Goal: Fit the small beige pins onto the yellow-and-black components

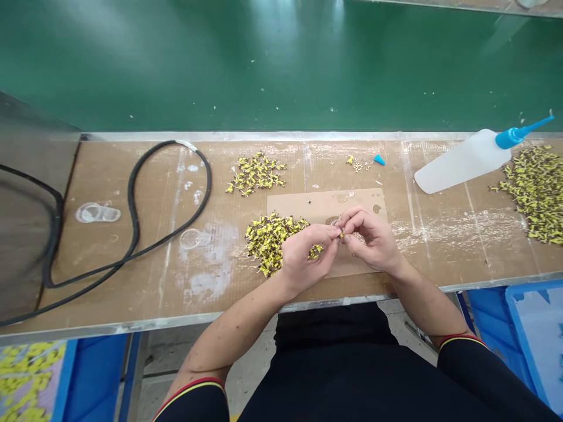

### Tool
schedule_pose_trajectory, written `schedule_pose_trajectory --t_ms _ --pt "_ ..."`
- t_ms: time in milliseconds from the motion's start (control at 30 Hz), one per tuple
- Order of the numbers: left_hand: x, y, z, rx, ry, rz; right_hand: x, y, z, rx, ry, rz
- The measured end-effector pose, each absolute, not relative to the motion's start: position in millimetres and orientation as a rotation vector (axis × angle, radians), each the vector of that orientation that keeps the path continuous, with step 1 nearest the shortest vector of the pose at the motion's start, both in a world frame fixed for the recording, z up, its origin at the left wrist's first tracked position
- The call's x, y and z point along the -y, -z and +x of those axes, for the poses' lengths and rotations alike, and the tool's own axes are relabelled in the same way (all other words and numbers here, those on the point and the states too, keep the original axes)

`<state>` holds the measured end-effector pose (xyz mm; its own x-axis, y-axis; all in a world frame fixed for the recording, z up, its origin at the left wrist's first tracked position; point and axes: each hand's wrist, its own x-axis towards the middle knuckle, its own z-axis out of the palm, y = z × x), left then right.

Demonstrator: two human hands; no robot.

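Note:
My left hand (309, 256) and my right hand (370, 240) meet above a flat cardboard piece (288, 202). The fingertips of both are pinched together on a small yellow-and-dark part (341, 234), mostly hidden by the fingers. Just left of my left hand lies a heap of similar small yellow parts (270, 240) with dark and pale bits. Under my right hand, tiny pale pieces (359, 237) show on the cardboard, partly covered. A round item (333, 221) is partly visible behind my fingertips.
A smaller pile of yellow parts (257, 174) sits farther back. Tiny pale pieces (361, 166) lie beside a blue cap (379, 159). On the right are a white squeeze bottle (464, 162) lying down and a large yellow heap (539, 196). A black cable (132, 202) loops at left.

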<state>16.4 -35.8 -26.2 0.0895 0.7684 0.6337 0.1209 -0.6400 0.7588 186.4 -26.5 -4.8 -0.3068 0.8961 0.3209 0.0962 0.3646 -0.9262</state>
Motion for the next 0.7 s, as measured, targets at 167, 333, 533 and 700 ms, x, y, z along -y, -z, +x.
schedule_pose_trajectory --t_ms 167,333,533,700 --pt "15 26 -8 -1.157 -1.556 1.811 24 1 200 1.636 -1.043 -0.930" --pt "-41 33 -62 -1.686 -1.666 1.803 19 -1 218 1.567 -0.897 -0.988" --pt "-73 47 -101 -1.856 -1.099 2.000 13 -4 229 1.642 -0.751 -1.031" --pt "-51 18 -105 -1.794 -1.303 2.016 2 -7 255 1.637 -0.371 -1.283"
